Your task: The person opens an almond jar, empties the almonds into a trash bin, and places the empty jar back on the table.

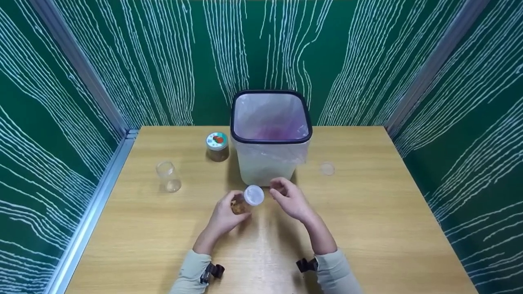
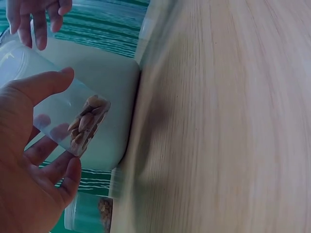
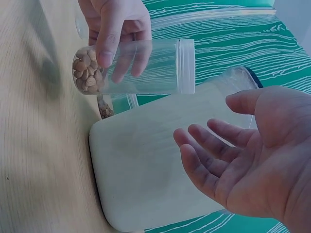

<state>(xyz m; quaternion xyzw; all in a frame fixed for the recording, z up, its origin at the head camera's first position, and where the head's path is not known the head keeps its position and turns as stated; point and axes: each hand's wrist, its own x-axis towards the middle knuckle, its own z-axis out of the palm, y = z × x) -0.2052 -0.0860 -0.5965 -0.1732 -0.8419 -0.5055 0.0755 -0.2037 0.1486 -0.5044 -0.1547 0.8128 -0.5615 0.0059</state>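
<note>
Head view: slightly below the centre of the frame, the left hand [image 1: 224, 215] has thumb and fingers wrapped round a clear jar [image 1: 240, 206] with a white lid [image 1: 254, 195]. This jar leans with its lid toward the right hand [image 1: 288, 198], which hovers nearby, apart from it, fingers loosely bent and grasping nothing. Above them stands a pale bin [image 1: 265, 165] with a black rim. Left of the bin is a printed-lid jar [image 1: 217, 148]; its lid label is white and green with a red-orange picture, any lettering too small to read. A second clear jar [image 1: 168, 177] is at left, a clear disc [image 1: 327, 168] right of the bin.

Left wrist view: at the left of the frame, the held jar slants between thumb and fingers, brown nut-like pieces [image 2: 87, 122] gathered at its base. Right-hand fingers hang at upper left.

Right wrist view: the jar lies sideways at upper centre, left fingers around it; the right hand, at right, is palm-up and relaxed.
</note>
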